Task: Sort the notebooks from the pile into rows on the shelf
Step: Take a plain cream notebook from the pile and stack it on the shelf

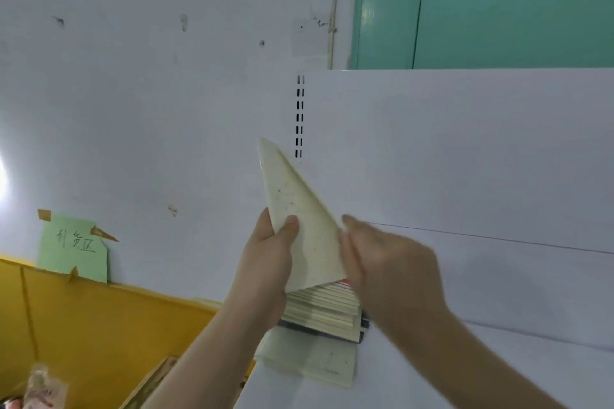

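Your left hand (269,262) grips a cream speckled notebook (299,219), thumb curled over the front cover, fingers behind it. It stands tilted, top corner up against the white back panel (465,149), lower edge meeting the pile (325,309). Your right hand (382,262) is motion-blurred; fingers reach toward the notebook's right edge and seem to touch it, but you can't tell from this view whether they pinch it or lie flat. Hands are close together, one on each side of that notebook.

Pile sits on the white shelf (465,375), at its left end, directly below your hands: a stack of thin notebooks with cream page edges, a red edge near the top, dark covers lower down. Another cream speckled notebook (312,362) lies flat under the stack and pokes out toward you.

Slotted upright (300,116) with paired black slots runs up the back panel just above the held notebook. White wall (133,76) left of it, marked with holes and tape scraps. Green paper sign (74,247) with handwritten characters is taped low on the wall, above a yellow band (83,325). Teal panel (498,3) at top right, above the shelf unit. Crumpled plastic wrapping (41,388) at bottom left, too blurred to identify.
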A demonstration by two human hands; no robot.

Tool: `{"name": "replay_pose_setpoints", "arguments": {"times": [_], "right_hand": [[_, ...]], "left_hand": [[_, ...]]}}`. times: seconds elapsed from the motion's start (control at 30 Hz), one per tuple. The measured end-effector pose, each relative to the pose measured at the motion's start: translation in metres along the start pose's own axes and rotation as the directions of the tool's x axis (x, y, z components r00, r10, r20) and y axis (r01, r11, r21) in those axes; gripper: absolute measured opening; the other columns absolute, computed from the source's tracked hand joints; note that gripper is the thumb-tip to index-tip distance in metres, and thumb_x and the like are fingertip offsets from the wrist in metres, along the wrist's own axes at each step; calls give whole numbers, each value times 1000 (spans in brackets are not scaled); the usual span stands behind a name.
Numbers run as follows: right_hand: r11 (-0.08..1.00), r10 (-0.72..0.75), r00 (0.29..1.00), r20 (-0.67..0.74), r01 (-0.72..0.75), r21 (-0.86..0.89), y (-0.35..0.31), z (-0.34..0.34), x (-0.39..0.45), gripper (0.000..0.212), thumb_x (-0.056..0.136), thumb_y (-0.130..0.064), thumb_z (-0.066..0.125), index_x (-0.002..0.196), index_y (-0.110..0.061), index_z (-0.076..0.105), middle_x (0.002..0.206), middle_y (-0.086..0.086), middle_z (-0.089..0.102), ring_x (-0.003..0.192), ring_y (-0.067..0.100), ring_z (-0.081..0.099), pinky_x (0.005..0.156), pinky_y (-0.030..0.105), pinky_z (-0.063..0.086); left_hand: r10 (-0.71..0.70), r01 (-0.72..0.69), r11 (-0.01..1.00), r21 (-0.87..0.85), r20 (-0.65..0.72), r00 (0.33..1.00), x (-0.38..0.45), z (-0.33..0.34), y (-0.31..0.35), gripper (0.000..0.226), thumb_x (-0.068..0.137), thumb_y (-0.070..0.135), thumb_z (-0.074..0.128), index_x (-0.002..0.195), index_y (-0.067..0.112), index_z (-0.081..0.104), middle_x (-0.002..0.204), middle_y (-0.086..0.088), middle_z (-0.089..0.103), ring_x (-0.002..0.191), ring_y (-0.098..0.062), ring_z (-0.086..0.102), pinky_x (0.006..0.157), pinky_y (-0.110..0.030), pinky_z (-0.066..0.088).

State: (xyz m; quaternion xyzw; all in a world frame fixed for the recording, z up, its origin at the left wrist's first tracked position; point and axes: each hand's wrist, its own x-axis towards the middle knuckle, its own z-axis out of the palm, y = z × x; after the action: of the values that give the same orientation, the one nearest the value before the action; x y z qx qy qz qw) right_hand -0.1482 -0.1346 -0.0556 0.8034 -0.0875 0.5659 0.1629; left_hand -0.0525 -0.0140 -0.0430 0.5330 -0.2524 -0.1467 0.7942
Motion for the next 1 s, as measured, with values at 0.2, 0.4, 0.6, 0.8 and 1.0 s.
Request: {"name": "replay_pose_setpoints", "arguments": {"times": [0.2, 0.4, 0.6, 0.8, 1.0], "right_hand": [[998, 36, 999, 27, -35, -51, -18, -4, -39, 36, 99, -27, 49, 118, -2, 68, 118, 16, 68, 108, 28, 66, 87, 40, 55], [984, 61, 977, 203, -94, 154, 11, -49, -64, 47, 98, -34, 45, 129, -3, 61, 143, 11, 51, 137, 24, 43, 106, 44, 41], [476, 774, 524, 357, -852, 218, 93, -104, -75, 57, 95, -51, 45, 147, -29, 34, 143, -18, 40, 129, 4, 43, 97, 27, 42], [210, 782, 402, 477, -889, 406, 133, -141, -109, 26, 100, -28, 51, 122, -40, 46, 106, -30, 59, 88, -17, 56, 69, 14, 44], [382, 678, 374, 632, -915, 131, 209, -171, -147, 35, 97, -20, 51, 122, -42, 41, 110, -21, 57, 94, -6, 55, 68, 18, 42]], "left_hand": [[-6, 37, 986, -165, 188, 982, -17, 34, -4, 23, 101, 35, 52, 121, 29, 62, 108, 2, 76, 100, -17, 73, 89, -39, 55], [18, 6, 996, -90, 265, 964, -25, 66, -20, 21, 97, 12, 61, 114, 23, 63, 100, -3, 77, 94, -24, 74, 76, -39, 59], [36, -19, 999, -45, 410, 911, -47, 109, -46, 22, 96, 24, 60, 118, 27, 65, 109, 2, 75, 103, -20, 71, 90, -48, 56], [-9, -46, 992, 121, 414, 910, -74, 172, -87, 23, 99, 47, 47, 111, 33, 61, 105, 10, 73, 97, -11, 69, 83, -35, 57], [-120, -70, 864, 500, 338, 934, -90, 238, -136, 30, 104, 49, 34, 97, 24, 51, 95, 7, 61, 85, -8, 58, 66, -26, 46]]}}
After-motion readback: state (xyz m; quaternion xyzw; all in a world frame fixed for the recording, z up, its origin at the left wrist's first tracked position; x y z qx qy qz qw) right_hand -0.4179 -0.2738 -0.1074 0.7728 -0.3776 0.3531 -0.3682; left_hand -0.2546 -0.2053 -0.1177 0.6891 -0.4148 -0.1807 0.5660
